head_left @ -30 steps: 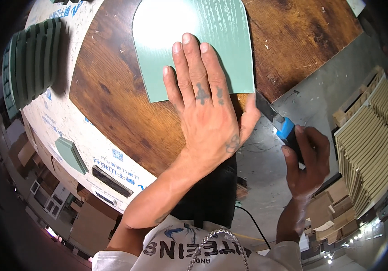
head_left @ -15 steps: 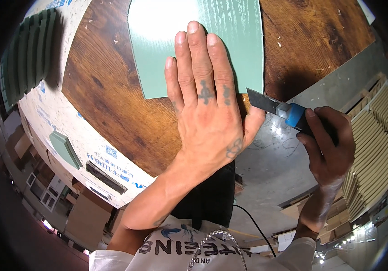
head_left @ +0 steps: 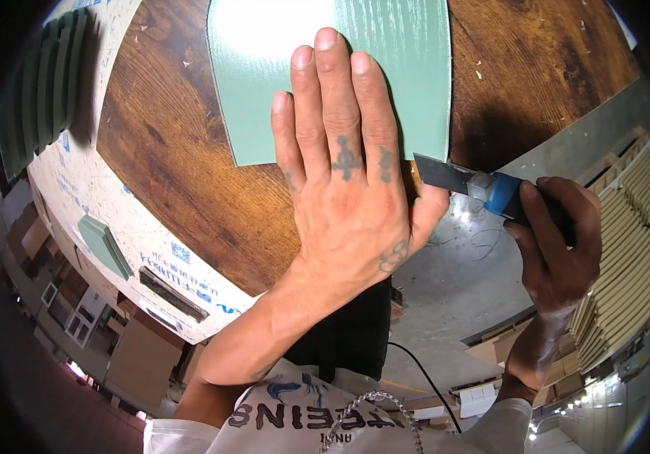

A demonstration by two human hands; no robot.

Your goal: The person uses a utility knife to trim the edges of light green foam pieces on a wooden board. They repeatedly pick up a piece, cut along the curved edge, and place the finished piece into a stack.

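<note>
Under my left hand (head_left: 348, 174) lies a flat green panel (head_left: 253, 113) with a glossy, grained surface. The fingers are stretched out over the panel's near part, and the thumb points right, past its near edge. My right hand (head_left: 563, 253) is wrapped round a utility knife (head_left: 497, 193) with a black and blue handle. The knife's blade is out and points left, its tip beside the panel's near right corner and close to my left thumb. Whether the blade touches the panel I cannot tell. The panel's far end is out of the picture.
The panel rests on a dark wood-grain board (head_left: 166, 129) over a white printed sheet (head_left: 68, 178). At the left are a stack of curved green pieces (head_left: 41, 87), a small green block (head_left: 105, 246) and a dark bar (head_left: 174, 293). Stacked tan slats (head_left: 624, 250) stand at the right.
My right hand and the knife have moved slightly right and down, with the blade lying a little flatter. My left hand stays on the panel, which appears slightly larger in the picture.
</note>
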